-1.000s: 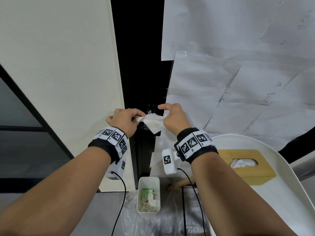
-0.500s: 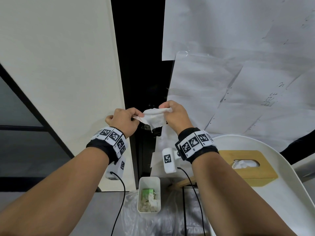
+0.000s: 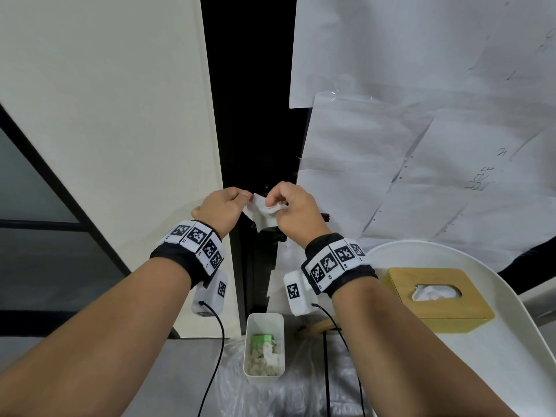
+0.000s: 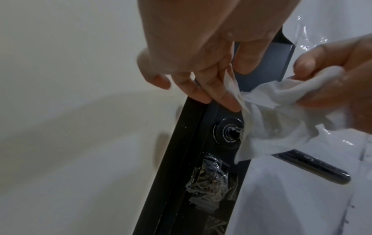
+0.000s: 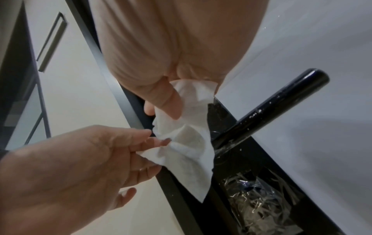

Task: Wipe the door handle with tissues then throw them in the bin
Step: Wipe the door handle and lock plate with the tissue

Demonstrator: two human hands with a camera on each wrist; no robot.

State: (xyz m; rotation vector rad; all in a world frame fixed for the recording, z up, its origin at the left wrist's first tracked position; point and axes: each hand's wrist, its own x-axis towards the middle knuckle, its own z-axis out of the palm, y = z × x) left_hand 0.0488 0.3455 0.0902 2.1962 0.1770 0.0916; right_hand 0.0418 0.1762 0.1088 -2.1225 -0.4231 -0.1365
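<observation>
Both hands pinch tissue; handle bar juts from door.

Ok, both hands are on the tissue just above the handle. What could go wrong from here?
1. The tissue is pinched at opposite ends by the left hand and right hand; pulling it apart could tear it.
2. Its loose corner hangs by the crumpled tape below the door handle and might snag.
3. The bin is small and already part full, so a dropped tissue may miss.

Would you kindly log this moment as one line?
left hand: pinches tissue | right hand: grips tissue | handle: untouched | bin: below
</observation>
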